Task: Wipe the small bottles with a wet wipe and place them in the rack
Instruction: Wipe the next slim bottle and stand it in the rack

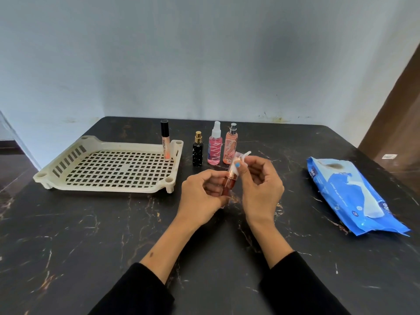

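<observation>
The person wore long black sleeves [145,289] on both arms (pulled back a little), and one thumbnail [237,165] was painted bright blue.

My thumbnail [237,165] was painted light blue and my sleeves [297,289] were black. The table [91,235] was black with pale marble veining. The rack [109,169] was cream with a square-grid floor. The wipes pack [354,196] was blue and white. One bottle [197,153] was black with a gold cap, another [214,151] pink.
</observation>
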